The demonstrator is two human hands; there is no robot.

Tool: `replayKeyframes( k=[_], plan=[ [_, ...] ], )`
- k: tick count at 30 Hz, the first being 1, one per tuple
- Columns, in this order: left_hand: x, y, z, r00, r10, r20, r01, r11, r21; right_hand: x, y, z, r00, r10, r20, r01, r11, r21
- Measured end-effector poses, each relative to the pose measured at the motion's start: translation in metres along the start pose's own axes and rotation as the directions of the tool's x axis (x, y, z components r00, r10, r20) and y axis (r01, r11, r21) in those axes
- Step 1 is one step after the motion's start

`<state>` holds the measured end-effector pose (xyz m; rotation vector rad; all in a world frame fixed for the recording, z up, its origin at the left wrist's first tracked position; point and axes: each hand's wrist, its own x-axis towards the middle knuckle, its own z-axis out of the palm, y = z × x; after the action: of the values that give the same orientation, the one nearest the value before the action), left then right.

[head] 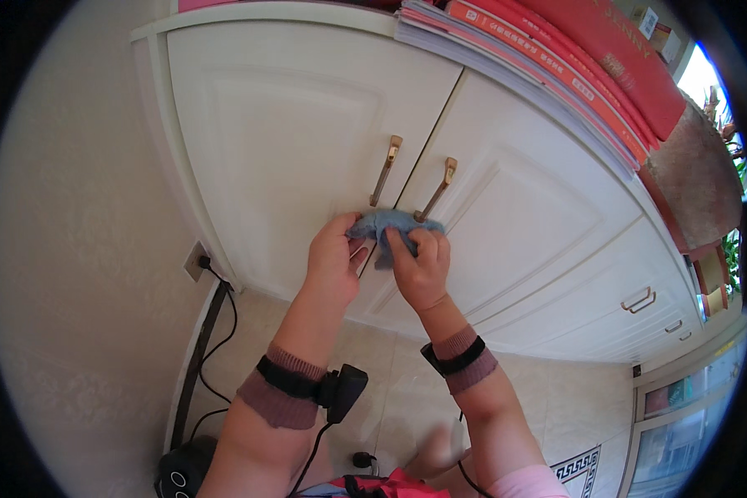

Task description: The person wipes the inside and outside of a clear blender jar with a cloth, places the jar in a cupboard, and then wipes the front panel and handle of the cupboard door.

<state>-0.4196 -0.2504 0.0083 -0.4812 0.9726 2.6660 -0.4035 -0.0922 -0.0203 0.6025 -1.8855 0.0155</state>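
Observation:
Both hands are on a bunched blue-grey cloth (389, 221) in front of the white cabinet doors. My left hand (336, 258) pinches the cloth's left end between thumb and fingers, close to the left door (274, 137). The right part of the cloth is gripped by my right hand (423, 261), with its fingers curled into the fabric. The cloth spans the gap between the doors, just under the brass handle (436, 190) of the right door (535, 205). A matching handle (386, 171) on the left door stands above the cloth.
Red books and magazines (535, 68) are stacked on the cabinet top, beside a brownish planter (691, 174). A black cord (233, 317) runs from the wall socket (196, 261) down to a black appliance (187, 467). Straps with cabled devices (345, 392) sit on my forearms.

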Motion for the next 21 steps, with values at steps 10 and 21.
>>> replayKeyframes(
  k=[10,21],
  plan=[
    [0.01,-0.006,0.002,0.996,0.027,-0.084,-0.017,0.992,0.127,-0.156,-0.032,0.019,0.793,-0.128,0.595,-0.064,0.955,0.29],
    [0.011,-0.007,0.002,0.994,0.022,-0.107,-0.015,0.998,0.061,0.096,0.05,-0.09,0.968,0.082,-0.237,-0.113,0.987,-0.117]
  ],
)
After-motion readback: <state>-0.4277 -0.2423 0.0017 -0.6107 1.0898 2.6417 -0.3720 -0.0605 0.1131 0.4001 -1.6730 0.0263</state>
